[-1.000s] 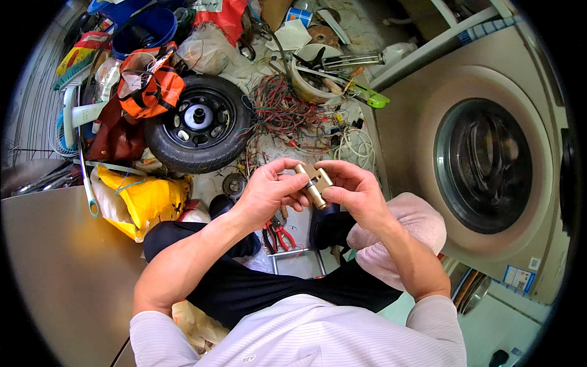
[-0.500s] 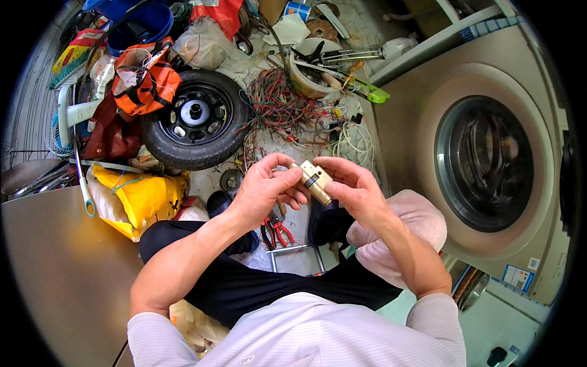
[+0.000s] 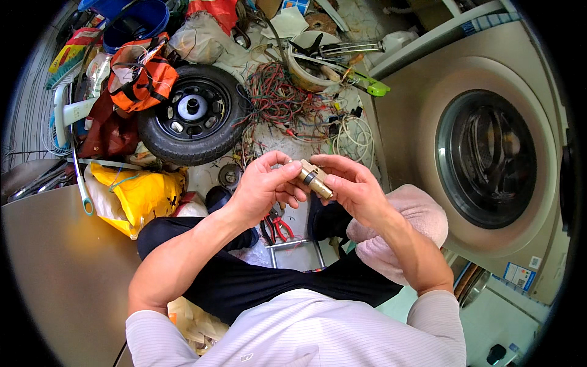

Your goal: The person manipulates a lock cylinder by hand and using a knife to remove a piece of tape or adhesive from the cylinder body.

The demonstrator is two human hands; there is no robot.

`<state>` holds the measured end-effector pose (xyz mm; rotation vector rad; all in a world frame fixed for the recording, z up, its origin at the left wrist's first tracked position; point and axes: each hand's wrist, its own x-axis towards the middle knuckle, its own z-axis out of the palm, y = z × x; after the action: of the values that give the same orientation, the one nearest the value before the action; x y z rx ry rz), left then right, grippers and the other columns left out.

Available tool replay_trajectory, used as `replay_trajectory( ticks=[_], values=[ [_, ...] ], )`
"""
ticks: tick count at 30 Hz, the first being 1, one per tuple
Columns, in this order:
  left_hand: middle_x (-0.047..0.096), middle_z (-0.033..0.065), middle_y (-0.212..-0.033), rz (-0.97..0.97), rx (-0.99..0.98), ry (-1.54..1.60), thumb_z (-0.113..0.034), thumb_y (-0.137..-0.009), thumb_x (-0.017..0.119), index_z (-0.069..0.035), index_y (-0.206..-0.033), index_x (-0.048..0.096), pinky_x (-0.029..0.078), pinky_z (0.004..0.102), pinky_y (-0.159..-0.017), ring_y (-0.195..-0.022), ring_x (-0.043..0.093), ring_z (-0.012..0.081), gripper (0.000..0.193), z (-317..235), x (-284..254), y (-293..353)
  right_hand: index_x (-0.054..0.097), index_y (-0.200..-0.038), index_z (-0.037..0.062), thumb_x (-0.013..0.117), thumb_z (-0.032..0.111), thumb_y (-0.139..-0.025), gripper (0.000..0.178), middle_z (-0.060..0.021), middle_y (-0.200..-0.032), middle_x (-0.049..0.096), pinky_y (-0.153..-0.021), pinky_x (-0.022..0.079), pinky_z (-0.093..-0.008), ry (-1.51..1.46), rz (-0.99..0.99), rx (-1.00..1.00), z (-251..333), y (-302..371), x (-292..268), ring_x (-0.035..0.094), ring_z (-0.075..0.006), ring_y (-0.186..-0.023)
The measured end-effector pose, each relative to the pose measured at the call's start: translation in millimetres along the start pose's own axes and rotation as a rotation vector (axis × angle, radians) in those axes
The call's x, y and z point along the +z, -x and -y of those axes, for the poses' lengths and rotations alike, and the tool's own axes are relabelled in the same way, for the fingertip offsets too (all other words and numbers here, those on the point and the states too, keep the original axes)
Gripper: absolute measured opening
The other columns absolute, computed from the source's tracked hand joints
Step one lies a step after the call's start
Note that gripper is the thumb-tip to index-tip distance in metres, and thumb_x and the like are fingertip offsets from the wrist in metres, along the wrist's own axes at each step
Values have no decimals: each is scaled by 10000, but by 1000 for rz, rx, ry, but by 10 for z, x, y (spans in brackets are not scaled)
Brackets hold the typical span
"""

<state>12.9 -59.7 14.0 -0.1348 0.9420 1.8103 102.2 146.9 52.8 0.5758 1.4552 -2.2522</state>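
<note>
Head view; brass piece [image 3: 313,178] held;
my left hand [image 3: 262,185] pinches its upper end; my right hand [image 3: 356,189] grasps its side.

Brass part [image 3: 314,181], below right of the wheel [image 3: 192,109]: left hand [image 3: 266,181] covers its upper left end, right hand [image 3: 351,188] some of its right side; fine detail too small. Orange bag [image 3: 156,76] hides wheel's upper left edge. Red bag [image 3: 215,13], above wheel, cut at top. Washing machine [image 3: 486,159], right of wheel, cut by dark border.
</note>
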Motion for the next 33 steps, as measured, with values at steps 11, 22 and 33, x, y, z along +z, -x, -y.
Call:
replay_trajectory(
  ticks=[11, 22, 33],
  values=[
    [687, 91, -782, -112, -4, -123, -271, -1001, 611, -79, -985, 548, 544, 252, -486, -593, 676, 151, 203, -40, 37, -16, 465, -1413, -35, 649, 101, -922, 541, -131, -1226, 613, -793, 544, -324, -16, 105, -4, -4, 7, 5, 646, -180, -951],
    [573, 12, -592, -200, 61, -351, -413, -958, 671, -74, -790, 604, 407, 228, -419, -460, 512, 74, 384, -75, 55, -21, 434, -1407, -52, 397, 281, -1058, 485, -285, -1173, 633, -673, 576, -338, -248, 210, 86, -87, -14, -54, 683, -269, -798],
    [568, 10, -631, -153, 23, -417, -506, -973, 607, -65, -819, 625, 406, 244, -466, -524, 525, 80, 467, -40, 74, -13, 554, -1264, -95, 304, 419, -1067, 605, -279, -923, 692, -468, 496, -311, -267, 104, 191, -79, -28, -65, 621, -249, -522]
  ],
)
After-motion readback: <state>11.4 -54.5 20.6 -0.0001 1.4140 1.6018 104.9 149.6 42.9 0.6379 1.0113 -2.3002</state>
